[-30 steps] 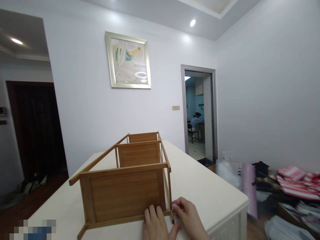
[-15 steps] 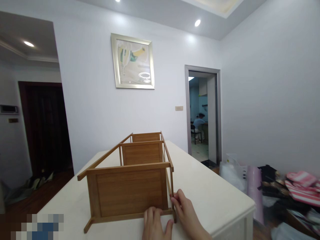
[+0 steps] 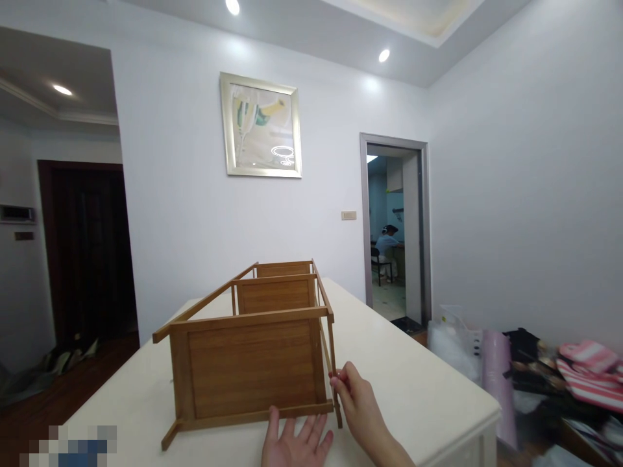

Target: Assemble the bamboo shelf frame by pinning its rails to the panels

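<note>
Two bare hands are meeting the near right corner of the wooden rack point(image 3: 253, 363) in the head view. The rack is lying on its side on the white table point(image 3: 413, 383), its shelf panels point(image 3: 276, 296) standing on edge one behind another. At the rack's near end, the left hand point(image 3: 296, 447) is lying palm up, fingers spreading wide, thumb reaching to the bottom rail point(image 3: 233, 422); it is not closing around anything. Just right of the rack's near end, the right hand point(image 3: 359, 395) is holding thumb and forefinger close together at the side bar point(image 3: 331, 344). Whether they are pinching the bar itself or some small part, I cannot tell.

The rail's end is sitting very near the side bar, and how firmly the two are joining is not showing. If that joint is loose, a sideways pull from the right hand could be opening it and twisting the bar away from the rack. The wide left hand is probably bracing little, so a one-sided push could be sliding the whole rack on the table. Left fingers, resting just below the rail's end, could be getting nipped if the rack is dipping. Anything small in the right hand could be dropping towards the purple roll point(image 3: 496, 383) and striped cloth point(image 3: 591, 376), well right of the rack.
</note>
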`<action>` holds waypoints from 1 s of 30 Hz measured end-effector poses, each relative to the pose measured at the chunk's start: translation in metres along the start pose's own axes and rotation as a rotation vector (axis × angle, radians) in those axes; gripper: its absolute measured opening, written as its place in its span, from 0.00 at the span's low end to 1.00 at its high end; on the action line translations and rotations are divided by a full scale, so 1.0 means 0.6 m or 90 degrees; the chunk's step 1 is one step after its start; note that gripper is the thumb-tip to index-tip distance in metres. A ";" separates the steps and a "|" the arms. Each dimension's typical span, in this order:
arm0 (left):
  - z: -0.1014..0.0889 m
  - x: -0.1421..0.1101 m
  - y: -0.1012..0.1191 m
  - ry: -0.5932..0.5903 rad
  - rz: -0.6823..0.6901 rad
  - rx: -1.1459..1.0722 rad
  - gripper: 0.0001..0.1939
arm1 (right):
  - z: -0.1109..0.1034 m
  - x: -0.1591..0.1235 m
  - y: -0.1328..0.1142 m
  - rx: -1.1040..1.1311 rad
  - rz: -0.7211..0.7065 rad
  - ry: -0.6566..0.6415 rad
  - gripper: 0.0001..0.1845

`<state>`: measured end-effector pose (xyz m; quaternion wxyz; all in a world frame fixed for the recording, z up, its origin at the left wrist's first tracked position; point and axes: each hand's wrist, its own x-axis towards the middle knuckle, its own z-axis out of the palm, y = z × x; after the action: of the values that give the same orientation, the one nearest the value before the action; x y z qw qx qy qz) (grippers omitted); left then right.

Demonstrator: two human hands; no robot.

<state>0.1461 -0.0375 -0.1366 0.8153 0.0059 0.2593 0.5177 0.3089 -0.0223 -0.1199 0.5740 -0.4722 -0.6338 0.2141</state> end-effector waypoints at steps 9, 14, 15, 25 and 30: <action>-0.048 0.035 -0.007 -0.180 0.078 0.221 0.37 | -0.014 0.013 -0.019 0.112 0.071 -0.016 0.22; -0.075 0.061 0.005 -0.193 0.036 0.165 0.30 | -0.039 -0.006 -0.008 0.144 0.092 0.096 0.21; -0.079 0.063 0.008 -0.197 0.025 0.147 0.29 | -0.045 -0.014 -0.004 0.129 0.098 0.116 0.21; -0.084 0.069 -0.010 -0.121 0.095 0.048 0.24 | -0.046 -0.059 0.038 0.226 0.212 0.132 0.25; -0.095 0.078 -0.022 -0.141 0.128 0.033 0.20 | -0.049 -0.064 0.042 0.237 0.211 0.145 0.25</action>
<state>0.1479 -0.0185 -0.2092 0.7828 0.1102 0.1790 0.5857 0.3413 -0.0511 -0.1532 0.6754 -0.4769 -0.4289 0.3640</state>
